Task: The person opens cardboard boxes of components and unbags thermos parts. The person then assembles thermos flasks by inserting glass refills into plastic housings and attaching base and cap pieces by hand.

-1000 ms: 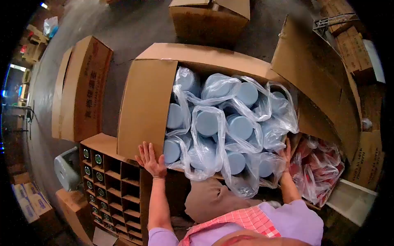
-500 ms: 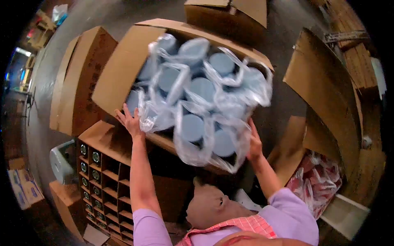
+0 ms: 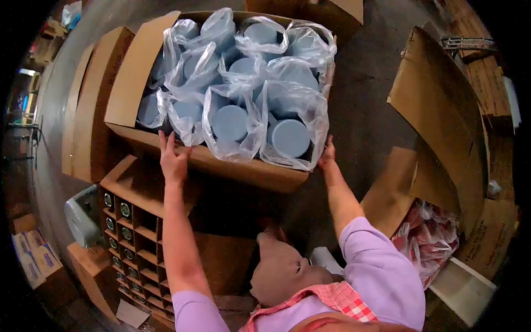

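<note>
A large open cardboard box [image 3: 254,172] is full of light-blue round items [image 3: 229,123] wrapped in clear plastic bags [image 3: 207,105]. At its near left edge, my left hand [image 3: 175,160] touches the cardboard with its fingers spread. My right hand [image 3: 327,154] is against the near right corner, its fingers partly hidden by the box side. Below the box stands a divided carton [image 3: 146,235] with round-topped items in its left compartments.
A tall carton [image 3: 102,105] stands at the left, by a grey-green plastic container [image 3: 83,216]. At the right are raised cardboard flaps [image 3: 437,116], red items in plastic [image 3: 428,238] and a white tray [image 3: 462,290]. Another carton [image 3: 304,8] is beyond the box.
The box of light-blue items has moved away from my body and to the left, with both hands at its edges. Floor now shows between it and the box flaps at the right.
</note>
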### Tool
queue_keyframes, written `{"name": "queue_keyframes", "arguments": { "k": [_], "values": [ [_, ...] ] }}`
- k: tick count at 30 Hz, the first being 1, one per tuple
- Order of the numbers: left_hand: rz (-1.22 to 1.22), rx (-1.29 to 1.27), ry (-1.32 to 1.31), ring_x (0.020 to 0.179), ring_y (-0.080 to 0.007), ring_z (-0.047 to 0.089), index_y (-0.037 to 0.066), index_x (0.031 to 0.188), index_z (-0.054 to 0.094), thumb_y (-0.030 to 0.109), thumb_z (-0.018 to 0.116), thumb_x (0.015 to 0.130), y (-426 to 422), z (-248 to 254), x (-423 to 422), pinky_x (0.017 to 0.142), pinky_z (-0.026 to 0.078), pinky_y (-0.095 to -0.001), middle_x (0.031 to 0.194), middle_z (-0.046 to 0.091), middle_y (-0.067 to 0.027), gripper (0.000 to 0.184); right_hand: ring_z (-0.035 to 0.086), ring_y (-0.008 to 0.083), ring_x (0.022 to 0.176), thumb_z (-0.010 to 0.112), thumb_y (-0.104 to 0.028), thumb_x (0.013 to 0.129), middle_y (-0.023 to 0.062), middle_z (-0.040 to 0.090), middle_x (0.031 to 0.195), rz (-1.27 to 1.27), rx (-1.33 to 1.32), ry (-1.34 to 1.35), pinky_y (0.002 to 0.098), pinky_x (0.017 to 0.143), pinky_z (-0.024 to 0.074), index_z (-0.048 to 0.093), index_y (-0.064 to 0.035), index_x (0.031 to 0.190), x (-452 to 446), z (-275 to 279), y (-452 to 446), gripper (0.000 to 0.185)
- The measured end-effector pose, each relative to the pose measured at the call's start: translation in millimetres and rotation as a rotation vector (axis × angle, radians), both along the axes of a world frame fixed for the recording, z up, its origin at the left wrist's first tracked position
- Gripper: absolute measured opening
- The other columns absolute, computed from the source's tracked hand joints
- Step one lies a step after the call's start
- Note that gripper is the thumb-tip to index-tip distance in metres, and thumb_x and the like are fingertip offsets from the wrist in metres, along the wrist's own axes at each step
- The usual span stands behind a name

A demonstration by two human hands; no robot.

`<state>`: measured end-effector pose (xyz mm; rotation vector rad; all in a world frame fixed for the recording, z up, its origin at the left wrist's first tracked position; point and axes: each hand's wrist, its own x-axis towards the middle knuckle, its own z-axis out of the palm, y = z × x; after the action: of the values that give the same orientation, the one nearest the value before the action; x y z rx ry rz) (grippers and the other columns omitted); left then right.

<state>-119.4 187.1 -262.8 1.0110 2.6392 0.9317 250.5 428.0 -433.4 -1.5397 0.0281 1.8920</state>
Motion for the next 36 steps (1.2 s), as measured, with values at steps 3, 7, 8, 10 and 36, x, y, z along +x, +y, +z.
{"name": "queue_keyframes", "arguments": {
  "k": [3, 7, 8, 10, 36],
  "values": [
    [-0.011, -0.023, -0.061, 0.126, -0.0324, 0.038, 0.005, 0.126, 0.050, 0.025, 0.071, 0.069, 2.0, 9.0, -1.7, 0.098, 0.038, -0.0362, 0.146, 0.024, -0.0157, 0.064, 0.051, 0.0308, 0.109, 0.052, -0.046, 0.086, 0.0137, 0.054, 0.122, 0.321, 0.198, -0.011, 0.0449, 0.095, 0.0396, 0.052, -0.0058, 0.121, 18.1, 4.6, -0.7, 0.053],
    [-0.042, -0.051, -0.007, 0.124, -0.0348, 0.040, 0.007, 0.126, 0.051, 0.028, 0.071, 0.068, 7.5, 7.0, -4.7, 0.097, 0.038, -0.0378, 0.145, 0.026, -0.0179, 0.065, 0.056, 0.0211, 0.104, 0.052, -0.032, 0.090, 0.0075, 0.056, 0.119, 0.349, 0.331, -0.255, 0.0332, 0.082, 0.0486, 0.054, -0.0050, 0.119, 101.1, 123.8, -4.3, 0.039],
    [-0.046, -0.045, 0.000, 0.124, -0.0354, 0.041, 0.008, 0.126, 0.051, 0.029, 0.071, 0.068, 11.0, 8.3, -4.6, 0.097, 0.038, -0.0382, 0.145, 0.026, -0.0187, 0.065, 0.056, 0.0204, 0.102, 0.055, -0.030, 0.089, 0.0079, 0.059, 0.115, 0.349, 0.479, -0.213, 0.0326, 0.084, 0.0471, 0.054, -0.0031, 0.118, 131.7, 153.3, -6.8, 0.039],
    [-0.069, 0.036, 0.020, 0.122, -0.0370, 0.043, 0.011, 0.127, 0.051, 0.032, 0.070, 0.067, 15.1, 2.2, -6.3, 0.096, 0.040, -0.0392, 0.144, 0.026, -0.0223, 0.066, 0.058, 0.0192, 0.099, 0.057, -0.027, 0.088, 0.0083, 0.060, 0.111, 0.419, 0.757, -0.244, 0.0313, 0.086, 0.0462, 0.055, -0.0007, 0.115, 153.0, 218.2, -5.9, 0.038],
    [0.809, 0.822, -1.396, 0.105, -0.0289, 0.051, 0.004, 0.124, 0.049, 0.031, 0.052, 0.088, -84.7, -159.4, 8.1, 0.092, 0.039, -0.0415, 0.117, 0.055, -0.0105, 0.045, 0.040, 0.0300, 0.127, 0.059, -0.021, 0.083, 0.0086, 0.049, 0.132, 1.244, 2.294, -1.237, 0.0455, 0.104, 0.0296, 0.059, -0.0133, 0.118, -46.5, 164.7, -31.2, 0.036]
  ]
}}
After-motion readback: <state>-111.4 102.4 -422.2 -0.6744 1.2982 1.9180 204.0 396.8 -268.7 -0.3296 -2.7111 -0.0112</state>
